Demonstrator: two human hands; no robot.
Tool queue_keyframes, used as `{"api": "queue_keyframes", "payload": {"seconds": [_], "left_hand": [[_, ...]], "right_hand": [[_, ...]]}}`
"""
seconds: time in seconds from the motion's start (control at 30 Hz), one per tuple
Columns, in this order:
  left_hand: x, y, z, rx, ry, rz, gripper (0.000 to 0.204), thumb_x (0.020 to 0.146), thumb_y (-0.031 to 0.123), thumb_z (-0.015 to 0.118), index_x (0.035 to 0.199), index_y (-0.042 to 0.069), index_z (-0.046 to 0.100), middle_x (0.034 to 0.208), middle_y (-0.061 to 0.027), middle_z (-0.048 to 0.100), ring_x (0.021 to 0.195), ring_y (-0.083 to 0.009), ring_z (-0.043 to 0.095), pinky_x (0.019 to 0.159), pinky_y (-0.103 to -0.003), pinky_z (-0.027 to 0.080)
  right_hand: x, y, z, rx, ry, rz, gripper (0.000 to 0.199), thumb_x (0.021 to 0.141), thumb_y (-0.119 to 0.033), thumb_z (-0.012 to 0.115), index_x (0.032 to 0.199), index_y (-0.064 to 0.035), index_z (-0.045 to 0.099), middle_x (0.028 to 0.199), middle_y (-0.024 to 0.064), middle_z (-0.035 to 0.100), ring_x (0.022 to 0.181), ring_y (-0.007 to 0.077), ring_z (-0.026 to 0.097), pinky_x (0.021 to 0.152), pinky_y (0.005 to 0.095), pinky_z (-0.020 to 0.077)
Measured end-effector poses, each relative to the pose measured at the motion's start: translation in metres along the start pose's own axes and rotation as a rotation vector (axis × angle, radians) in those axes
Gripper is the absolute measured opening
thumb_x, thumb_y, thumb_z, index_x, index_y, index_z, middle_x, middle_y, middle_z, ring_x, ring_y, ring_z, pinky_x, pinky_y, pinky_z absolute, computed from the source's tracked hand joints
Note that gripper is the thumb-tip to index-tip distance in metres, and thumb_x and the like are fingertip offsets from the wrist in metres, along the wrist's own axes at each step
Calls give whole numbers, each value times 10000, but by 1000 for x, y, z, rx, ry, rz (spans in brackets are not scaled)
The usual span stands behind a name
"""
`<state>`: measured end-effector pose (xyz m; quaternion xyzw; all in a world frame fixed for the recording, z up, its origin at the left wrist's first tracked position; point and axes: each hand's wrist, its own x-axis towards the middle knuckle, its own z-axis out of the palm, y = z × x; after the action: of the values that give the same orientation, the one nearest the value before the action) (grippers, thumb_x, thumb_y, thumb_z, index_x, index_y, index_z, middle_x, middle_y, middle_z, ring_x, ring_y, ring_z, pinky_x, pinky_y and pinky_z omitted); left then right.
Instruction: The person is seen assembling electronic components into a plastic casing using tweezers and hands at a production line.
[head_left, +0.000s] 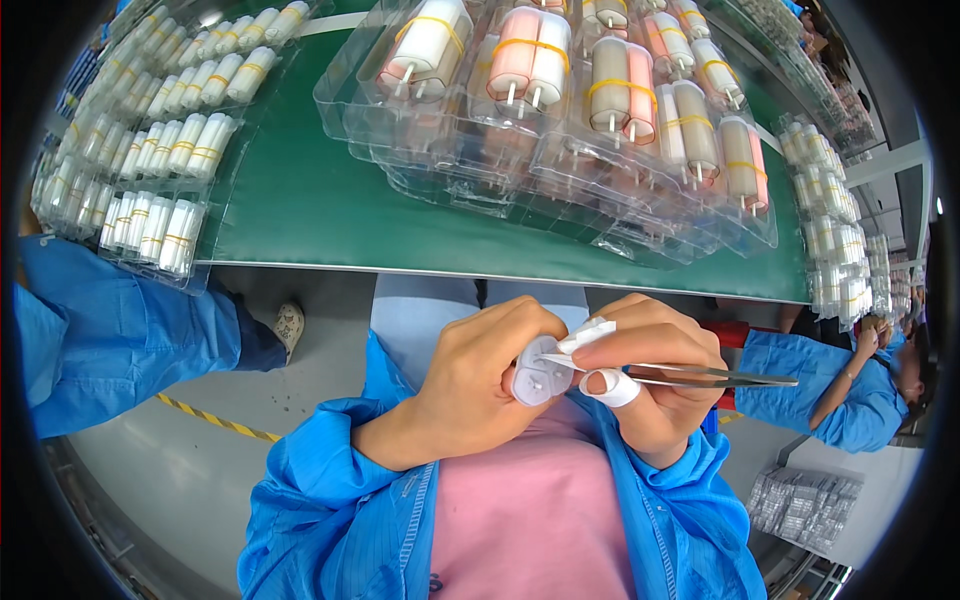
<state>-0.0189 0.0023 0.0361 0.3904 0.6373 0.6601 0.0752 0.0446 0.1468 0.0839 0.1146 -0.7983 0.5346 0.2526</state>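
Our green table runs across the upper part of the view, in a workroom with a grey floor. At the far left we see a co-worker's blue coat and, above it, white tubes banded in yellow in clear trays. Toward the middle, stacked clear packs carry pink, white and grey tubes.

Below the table's near edge, off the surface and before our body, the left hand is curled closely around a bundle, its pale round ends turned up toward us. How long the bundle is, we cannot tell (the fingers and palm cover the rest). Beside it, the right hand pinches a white slip near those ends and also holds tweezers pointing away to the right; a white wrap circles its thumb. At the far right sit another blue coat and more white tubes.

To do this close work well, we would judge it best to grip the bundle firmly without squeezing, keep its ends facing us, bring the slip in gently with the fingertips, and hold the tweezers clear of the thumb and plastic.
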Motion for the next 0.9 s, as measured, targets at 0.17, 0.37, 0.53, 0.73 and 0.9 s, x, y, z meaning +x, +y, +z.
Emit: {"api": "queue_keyframes", "payload": {"seconds": [0.17, 0.37, 0.53, 0.73, 0.9], "left_hand": [[-4, -8, 3, 27, 2, 17, 252, 658, 40, 729, 839, 18, 555, 716, -104, 535, 607, -294, 546, 531, -361, 422], [-3, -12, 1, 120, -11, 73, 241, 663, 49, 719, 835, 25, 551, 717, -106, 537, 616, -301, 550, 535, -371, 429], [-3, -10, 0, 140, -10, 31, 248, 676, 49, 737, 839, 36, 550, 718, -97, 554, 615, -281, 568, 530, -354, 439], [-1, -2, -1, -96, -28, -57, 277, 704, 62, 786, 858, 39, 557, 730, -84, 592, 623, -216, 612, 528, -305, 452], [-4, -2, -1, -93, -41, -50, 271, 700, 56, 773, 868, 37, 562, 752, -90, 589, 641, -243, 609, 539, -318, 455]], "right_hand": [[2, -2, 1, -72, -54, 5, 162, 651, -9, 733, 805, -6, 683, 757, 111, 656, 662, 245, 634, 595, 297, 498], [2, -5, 0, -137, -79, -23, 177, 650, -14, 732, 819, -11, 681, 754, 104, 650, 653, 243, 626, 579, 294, 487], [2, -6, 1, -163, -69, -27, 188, 649, -20, 734, 830, -14, 686, 765, 110, 660, 656, 242, 635, 581, 288, 492], [-4, -10, 2, 9, 47, 128, 180, 665, -22, 746, 839, -16, 705, 782, 109, 674, 688, 216, 652, 606, 274, 514], [-4, -8, 3, -26, 18, 55, 181, 654, -20, 755, 827, -13, 702, 786, 112, 672, 688, 225, 652, 602, 279, 510]]}}
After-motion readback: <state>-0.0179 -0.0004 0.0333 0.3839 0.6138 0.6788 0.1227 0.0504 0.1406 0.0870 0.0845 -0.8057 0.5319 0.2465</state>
